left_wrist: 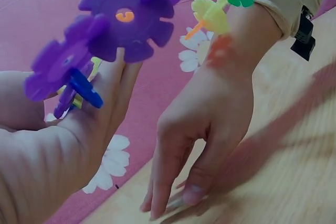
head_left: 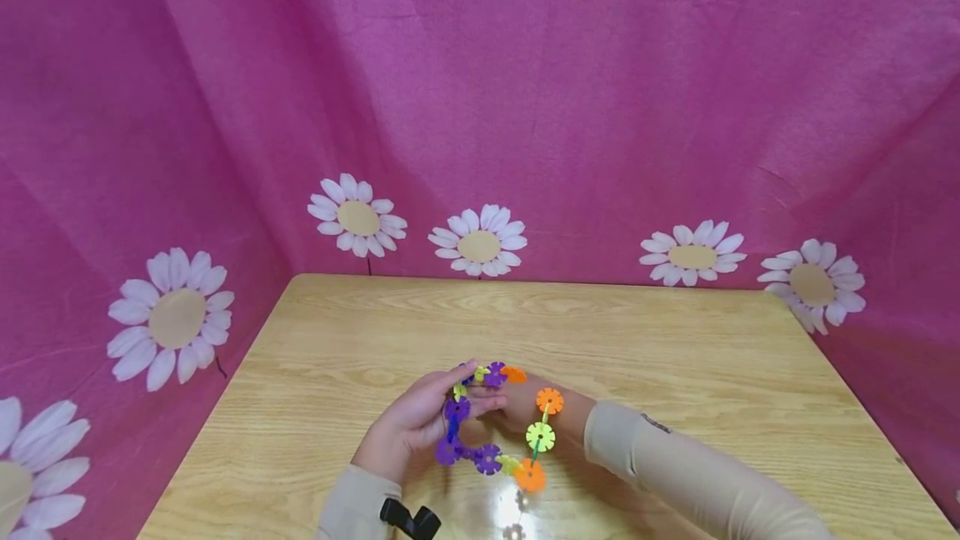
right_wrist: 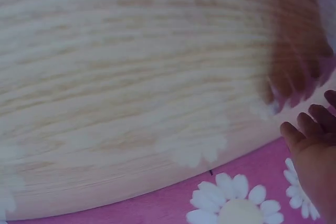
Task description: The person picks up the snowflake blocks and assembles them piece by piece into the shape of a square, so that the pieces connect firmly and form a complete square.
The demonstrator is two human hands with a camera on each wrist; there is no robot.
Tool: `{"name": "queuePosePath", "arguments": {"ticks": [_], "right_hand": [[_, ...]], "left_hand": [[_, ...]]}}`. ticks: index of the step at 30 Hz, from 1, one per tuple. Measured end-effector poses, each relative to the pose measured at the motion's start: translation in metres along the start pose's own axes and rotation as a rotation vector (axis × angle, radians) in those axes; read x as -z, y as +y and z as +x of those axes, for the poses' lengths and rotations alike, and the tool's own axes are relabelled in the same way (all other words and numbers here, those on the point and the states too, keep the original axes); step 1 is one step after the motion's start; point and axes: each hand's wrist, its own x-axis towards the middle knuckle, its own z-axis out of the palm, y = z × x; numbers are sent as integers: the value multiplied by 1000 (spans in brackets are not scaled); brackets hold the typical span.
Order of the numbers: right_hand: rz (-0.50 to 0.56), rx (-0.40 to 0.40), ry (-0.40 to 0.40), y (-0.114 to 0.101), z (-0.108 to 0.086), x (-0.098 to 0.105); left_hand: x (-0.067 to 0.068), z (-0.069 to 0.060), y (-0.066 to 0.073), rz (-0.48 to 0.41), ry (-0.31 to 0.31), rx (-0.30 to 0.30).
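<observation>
My left hand (head_left: pixel 412 413) holds a looped chain of flower-shaped plastic discs (head_left: pixel 487 460), purple, yellow-green, orange, blue and green, raised above the table. Large purple discs (left_wrist: pixel 139 35) stand in front of its fingers in the left wrist view. My right hand (left_wrist: pixel 202 114) reaches across below the left one, its fingers hanging loosely and gripping nothing. Part of the chain lies in front of the right wrist; I cannot tell whether the loop goes all the way round it. The right wrist view shows a hand (right_wrist: pixel 317 161) at its right edge, but no discs.
Under both hands is a wood-grain table (head_left: pixel 337 332) with a glossy top. A pink cloth (head_left: pixel 525 107) with white daisies rises along the back and sides. Black straps or mounts (head_left: pixel 409 518) sit at the sleeves.
</observation>
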Motion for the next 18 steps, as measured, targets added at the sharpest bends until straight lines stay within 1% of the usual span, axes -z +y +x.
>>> {"name": "queuePosePath", "arguments": {"ticks": [2, 3, 4, 7, 10, 15, 18], "right_hand": [[62, -35, 7, 6, 1, 0], [79, -59, 5, 10, 1, 0], [125, -92, -3, 13, 0, 1], [243, -220, -55, 19, -2, 4], [332, -276, -84, 21, -4, 8], [356, -359, -133, 19, -5, 8], [317, -385, -161, 17, -5, 13]], "left_hand": [[1, -1, 4, 2, -7, -2], [2, -1, 7, -1, -7, -4], [2, -2, 9, -5, -5, -6], [5, -5, 17, -33, -6, -20], [7, -8, 24, -65, -4, -33], [9, -13, 35, -88, -6, -42], [8, -15, 42, -76, 0, -46]]}}
